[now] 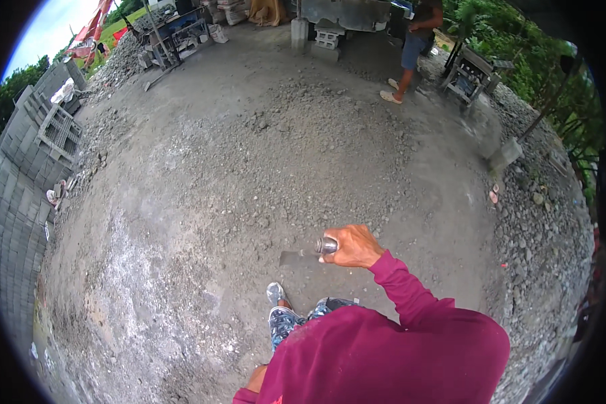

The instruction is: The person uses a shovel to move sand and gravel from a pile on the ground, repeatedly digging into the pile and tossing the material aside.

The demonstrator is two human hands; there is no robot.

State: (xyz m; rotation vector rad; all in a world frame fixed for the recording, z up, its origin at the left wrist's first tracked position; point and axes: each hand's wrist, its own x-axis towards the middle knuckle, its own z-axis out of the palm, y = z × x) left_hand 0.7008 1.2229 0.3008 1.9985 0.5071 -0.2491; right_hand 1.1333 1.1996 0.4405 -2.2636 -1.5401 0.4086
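My right hand [354, 246] is out in front of my body, over the grey gravelly ground, with its fingers closed. From the thumb side a hand tool sticks out to the left. It has a shiny metal collar [327, 245] and a flat, dull grey blade [295, 258] like a trowel's, but the blade blends into the ground and its exact kind is unclear. At the lower edge a bit of bare skin [254, 378] shows beside my maroon shirt; my left hand itself is out of sight. One grey shoe [276, 293] stands on the ground below the tool.
Loose gravel [323, 145] spreads ahead of me. Stacked grey blocks [17, 182] line the left side, and a stone heap [535, 229] the right. Another person [411, 57] stands far right near a metal-framed machine [470, 73]. A large metal trough [347, 13] rests on blocks behind.
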